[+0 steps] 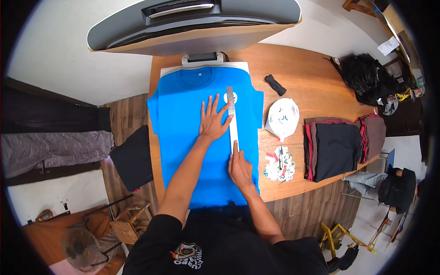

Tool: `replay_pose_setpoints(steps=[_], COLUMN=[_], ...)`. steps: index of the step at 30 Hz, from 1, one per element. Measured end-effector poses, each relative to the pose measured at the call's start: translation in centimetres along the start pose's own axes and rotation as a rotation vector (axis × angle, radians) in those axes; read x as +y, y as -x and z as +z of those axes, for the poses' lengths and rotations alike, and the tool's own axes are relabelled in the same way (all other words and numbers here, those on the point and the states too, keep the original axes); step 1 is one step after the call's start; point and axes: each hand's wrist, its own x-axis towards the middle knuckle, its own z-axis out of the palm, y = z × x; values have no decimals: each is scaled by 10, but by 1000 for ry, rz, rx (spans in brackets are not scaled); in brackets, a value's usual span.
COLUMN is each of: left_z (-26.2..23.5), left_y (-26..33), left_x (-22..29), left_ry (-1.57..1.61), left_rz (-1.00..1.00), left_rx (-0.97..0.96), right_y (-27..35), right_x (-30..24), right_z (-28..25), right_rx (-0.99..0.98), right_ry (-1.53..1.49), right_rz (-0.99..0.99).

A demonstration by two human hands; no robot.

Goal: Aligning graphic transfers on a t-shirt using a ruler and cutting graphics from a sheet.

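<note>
Blue shirt lies under the left hand, grip spread, empty; right hand, grip closed on a ruler.

Head-worn fisheye view, facing down, fairly near, both hands and wooden table below

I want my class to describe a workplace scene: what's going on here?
A person has a blue shirt spread flat in front of them. Their left hand is spread on it, fingers beside a metal ruler; the right hand holds the ruler's near end. The far end crosses a round patch on the shirt. More patches lie on the table to the right.
</note>
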Motion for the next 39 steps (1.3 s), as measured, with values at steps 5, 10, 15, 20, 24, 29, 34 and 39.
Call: replay_pose_setpoints(steps=[5,10,15,20,24,29,34,39], left_z=[0,0,0,1,1,-2,-2,-2], left_y=[0,-1,-1,0,0,0,-1,0], left_x=[0,-1,0,-1,-1,0,2,1], left_ry=[-29,-41,-42,-37,-32,-4,-3,5], left_rz=[-4,-7,-3,1,-2,-18,-17,-14], left_rx=[4,-19,-18,-8,-6,-14,-8,-4], right_y=[-3,-3,-1,-1,0,-1,-1,-1], right_x=[1,5,7,6,9,8,8,8], right_z=[3,5,10,7,9,5,2,4], right_rx=[-27,-48,-12,-43,-42,-28,-39,-26], right_ry=[88,96,104,68,64,36,35,42], right_rz=[-15,-25,-46,-39,-45,-63,-64,-72])
